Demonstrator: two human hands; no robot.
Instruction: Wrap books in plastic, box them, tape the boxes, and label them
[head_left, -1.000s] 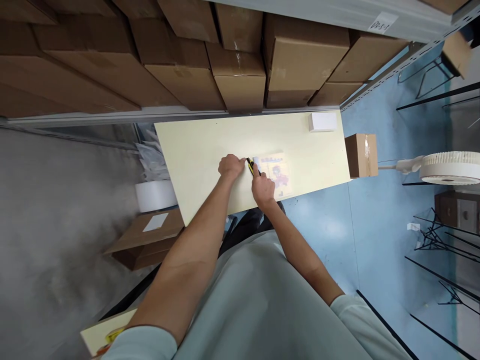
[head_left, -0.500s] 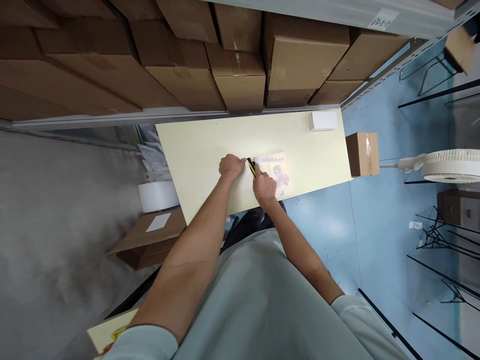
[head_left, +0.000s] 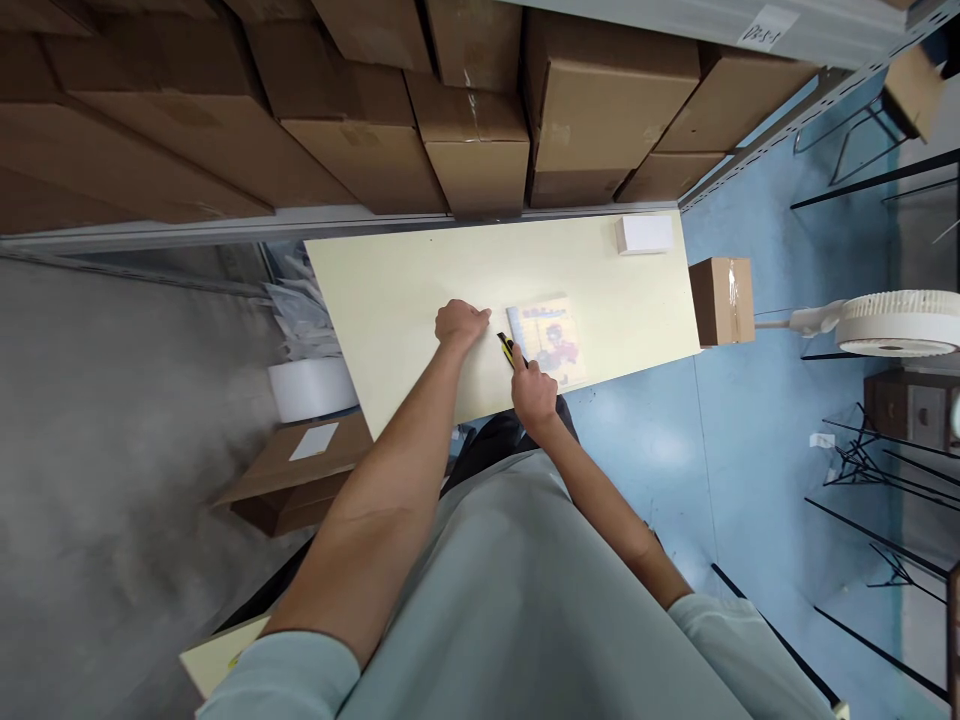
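Observation:
A flat printed packet (head_left: 551,342) with a cartoon picture lies on the pale yellow table (head_left: 420,290). My right hand (head_left: 534,392) is closed round a yellow and black utility knife (head_left: 508,349), whose tip is at the packet's left edge. My left hand (head_left: 459,324) rests on the table just left of the packet, fingers curled, pressing near its upper left corner. Whether it grips anything is unclear.
A small white box (head_left: 644,234) sits at the table's far right corner. Stacked cardboard boxes (head_left: 480,140) fill the shelf behind. A taped carton (head_left: 721,300) and a white fan (head_left: 892,325) stand right of the table. A white roll (head_left: 311,388) and flat cardboard (head_left: 300,475) lie left.
My right hand has drawn the knife back toward me along the packet's left edge. My left hand has stayed in place.

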